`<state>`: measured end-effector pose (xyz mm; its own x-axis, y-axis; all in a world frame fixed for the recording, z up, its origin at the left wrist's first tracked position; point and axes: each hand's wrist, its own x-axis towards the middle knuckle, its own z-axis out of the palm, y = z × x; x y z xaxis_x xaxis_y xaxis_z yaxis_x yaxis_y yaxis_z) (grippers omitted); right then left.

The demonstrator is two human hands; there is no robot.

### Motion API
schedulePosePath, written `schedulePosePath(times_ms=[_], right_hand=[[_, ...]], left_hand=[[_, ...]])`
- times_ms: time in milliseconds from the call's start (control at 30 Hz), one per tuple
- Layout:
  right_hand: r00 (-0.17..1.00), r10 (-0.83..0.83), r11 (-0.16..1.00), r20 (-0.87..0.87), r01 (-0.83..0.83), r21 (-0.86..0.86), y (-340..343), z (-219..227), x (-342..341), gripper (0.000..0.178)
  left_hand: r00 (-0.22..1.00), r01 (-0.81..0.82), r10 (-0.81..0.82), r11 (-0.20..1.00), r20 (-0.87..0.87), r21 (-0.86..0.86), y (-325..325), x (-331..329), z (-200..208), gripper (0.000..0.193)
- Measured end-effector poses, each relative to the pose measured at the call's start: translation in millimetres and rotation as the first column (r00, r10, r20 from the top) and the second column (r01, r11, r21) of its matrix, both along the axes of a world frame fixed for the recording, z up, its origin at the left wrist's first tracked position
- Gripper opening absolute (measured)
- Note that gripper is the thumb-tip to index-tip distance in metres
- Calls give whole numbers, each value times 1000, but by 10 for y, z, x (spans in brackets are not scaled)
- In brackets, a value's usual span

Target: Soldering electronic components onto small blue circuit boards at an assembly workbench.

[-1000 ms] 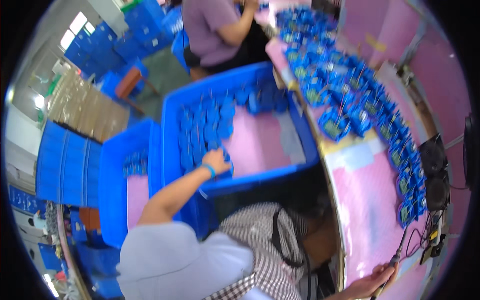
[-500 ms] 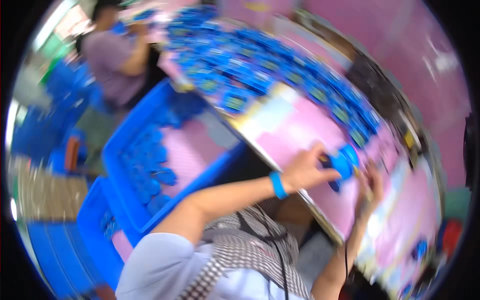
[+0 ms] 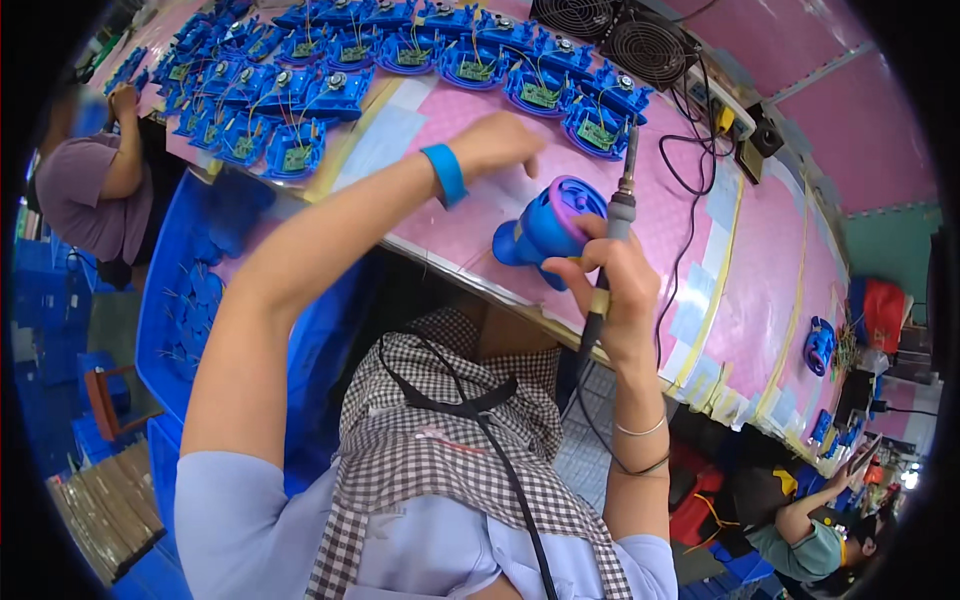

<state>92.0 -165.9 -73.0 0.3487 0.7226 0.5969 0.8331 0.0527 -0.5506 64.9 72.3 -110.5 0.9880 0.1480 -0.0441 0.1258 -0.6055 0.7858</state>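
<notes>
My right hand (image 3: pixel 625 290) is closed around a soldering iron (image 3: pixel 620 210), its tip pointing up and away from me. The same hand's thumb and index finger are at a blue plastic housing (image 3: pixel 545 235) with a purple-tinged round rim, which tilts over the table's near edge. Whether the housing also rests on the table I cannot tell. My left hand (image 3: pixel 500 145), with a blue wristband, reaches over the table left of the housing. Its fingers are partly hidden and point down and to the right, and nothing shows in them. Beyond it sit blue shells with green circuit boards (image 3: pixel 540 95).
Rows of wired blue shells (image 3: pixel 340 95) fill the table's far left. Black fans (image 3: pixel 650 50) and a loose black cable (image 3: pixel 690 190) lie at the back. Blue bins (image 3: pixel 150 330) with blue parts stand at my left. One person works far left, another (image 3: pixel 810 540) at lower right.
My left hand has let go of the blue housing and moved left and away from it. The housing is now by my right hand's fingers. The whole view has turned.
</notes>
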Motion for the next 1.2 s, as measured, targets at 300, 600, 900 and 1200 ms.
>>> schedulePosePath(times_ms=[300,600,900,1200], right_hand=[[992,10,1000,124,-10,-1,118,-32,-136,34],[920,-236,961,314,269,-66,68,-258,-586,25],[956,-267,961,119,255,106,150,-205,-22,31],[984,-53,999,171,51,14,159,-286,301,21]], left_hand=[[990,-38,37,999,133,7,-139,-81,-41,50],[818,-438,491,870,300,-228,-250,-672,299,46],[946,-321,310,932,93,169,-870,-1186,49,37],[918,-350,306,925,251,150,-716,-1254,98,28]])
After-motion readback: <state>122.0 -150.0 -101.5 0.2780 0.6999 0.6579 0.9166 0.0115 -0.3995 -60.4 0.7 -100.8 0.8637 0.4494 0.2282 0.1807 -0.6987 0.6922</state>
